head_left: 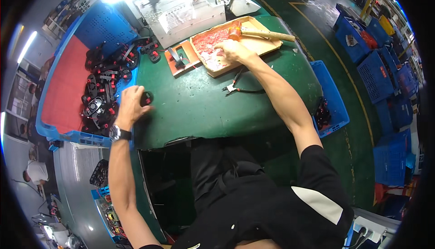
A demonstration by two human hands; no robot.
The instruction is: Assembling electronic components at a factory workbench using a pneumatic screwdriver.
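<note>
1. Head view: the left hand (130, 105) is at the left part of the green surface (190, 108), just beside the blue crate (104, 31), its thumb apart from the curled fingers.
2. A small black part (146, 98) with a touch of red shows next to those fingers; blur hides the contact, so I cannot tell whether the left grip is clenched on it or released.
3. The right hand (232, 51) reaches into the shallow cardboard box (269, 46), fingertips at the small red pieces (208, 41); whether its grip has taken one, I cannot tell.
4. A mallet (267, 33) lies across the box, its orange head near the right hand.
5. Pliers (231, 88) lie on the surface below the box.
6. Left of the box sits an orange plate (188, 51) bearing a black piece (179, 61).
7. Black-and-red parts (108, 79) are heaped in the blue crate.
</note>
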